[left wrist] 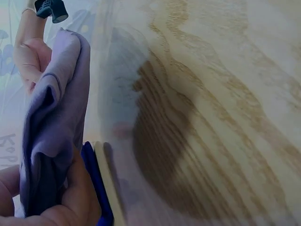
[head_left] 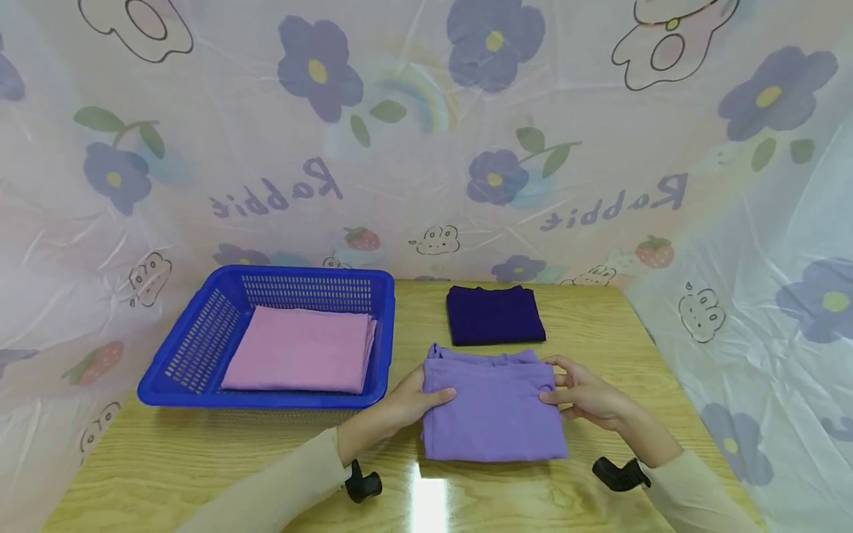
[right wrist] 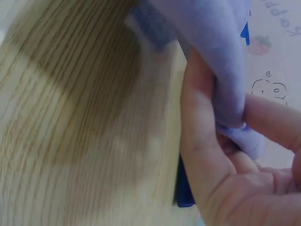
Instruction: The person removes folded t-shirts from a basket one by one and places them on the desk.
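Between the two hands is a folded light-purple garment [head_left: 493,414], several layers thick; its exact kind cannot be told. The left hand [head_left: 409,400] grips its left side, thumb on the front face and fingers behind. At the opposite side, the right hand [head_left: 586,392] pinches the edge between thumb and fingers. In both wrist views the purple cloth [left wrist: 59,113] appears raised off the tabletop, its layers bulging at the folds. The right fingers [right wrist: 200,117] reach beneath the cloth [right wrist: 221,52]. Just behind it lies a folded dark navy cloth [head_left: 496,317].
A blue plastic basket [head_left: 260,400] stands on the left of the wooden table [head_left: 586,311], with a folded pink cloth [head_left: 300,349] inside. A curtain [head_left: 413,170] printed with flowers and rabbits hangs behind and at both sides. Each wrist wears a black mount [head_left: 363,485].
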Motion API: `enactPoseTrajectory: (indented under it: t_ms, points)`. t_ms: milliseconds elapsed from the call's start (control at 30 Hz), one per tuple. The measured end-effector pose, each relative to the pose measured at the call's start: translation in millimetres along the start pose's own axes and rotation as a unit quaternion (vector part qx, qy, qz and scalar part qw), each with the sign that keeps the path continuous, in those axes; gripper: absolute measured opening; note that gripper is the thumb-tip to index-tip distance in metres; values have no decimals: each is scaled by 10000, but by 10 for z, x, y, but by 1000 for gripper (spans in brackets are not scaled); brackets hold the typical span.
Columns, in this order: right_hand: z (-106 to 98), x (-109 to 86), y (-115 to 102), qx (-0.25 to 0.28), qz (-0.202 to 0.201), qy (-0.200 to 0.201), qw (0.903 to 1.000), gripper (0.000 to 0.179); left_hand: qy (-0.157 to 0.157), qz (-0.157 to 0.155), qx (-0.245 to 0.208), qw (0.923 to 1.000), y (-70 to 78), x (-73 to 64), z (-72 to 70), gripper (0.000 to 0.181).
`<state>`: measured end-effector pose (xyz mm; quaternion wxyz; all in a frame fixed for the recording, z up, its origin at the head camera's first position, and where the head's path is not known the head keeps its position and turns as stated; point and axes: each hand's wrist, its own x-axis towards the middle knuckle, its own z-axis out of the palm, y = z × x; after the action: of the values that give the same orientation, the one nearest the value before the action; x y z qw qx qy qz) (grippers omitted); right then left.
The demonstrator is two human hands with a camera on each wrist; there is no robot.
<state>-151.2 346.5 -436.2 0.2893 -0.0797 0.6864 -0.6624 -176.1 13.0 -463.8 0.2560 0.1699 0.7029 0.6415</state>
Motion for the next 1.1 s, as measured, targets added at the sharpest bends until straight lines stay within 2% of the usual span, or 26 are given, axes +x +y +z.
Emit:
enactPoseTrajectory:
  t_ms: [300,433,667,1100]
  points:
    - [-54,60,60,-138,99,178,9997,58,245,-7,-38,9997,-98,138,26,72]
    - [-48,96,64,-182,125,244,9995,58,415,-167,22,9990,-123,172,28,68]
    - [-57,132,65,-226,167,403,9988,59,691,-168,61,9975,-176,217,81,56]
    - [-144,218,120,-342,323,513,9976,60,1385,-197,44,9902,-277,289,178,48]
